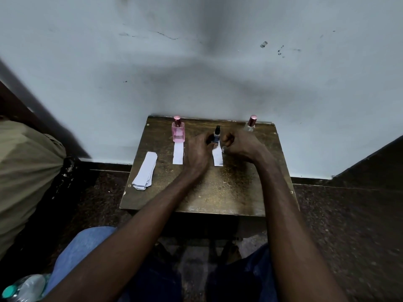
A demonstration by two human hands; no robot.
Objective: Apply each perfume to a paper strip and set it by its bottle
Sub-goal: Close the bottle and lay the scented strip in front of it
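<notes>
Sitting at the counter (218, 192), the person is working on the middle perfume, from what the head view is showing. The left hand (197, 152) is curling round the blue bottle (216, 135), its fingers (207, 138) wrapping the bottle's left side and seeming to be steadying it upright. The right hand (238, 143) is hanging just beside the bottle on the other side, clenched into a loose fist; a small clear piece (224, 148), perhaps the bottle's cap, is peeking out under it, though I cannot tell whether it is being gripped.

A strip (218, 156) is lying flat just in front of the blue bottle, between the two hands, its far end sitting under the fingers. The pink bottle (178, 130) is standing at the back left with its own strip (178, 153) lying just before it, so that one looks done. The clear bottle (250, 124) is standing at the back right, partly hidden behind the right hand, with no strip showing by it. The spare strips (145, 171) are lying in a pile near the left edge.

To my eye the middle step is finishing. Next, the person is likely needing to close the blue bottle, let go, take a fresh strip from the pile, then reach for the clear bottle.
</notes>
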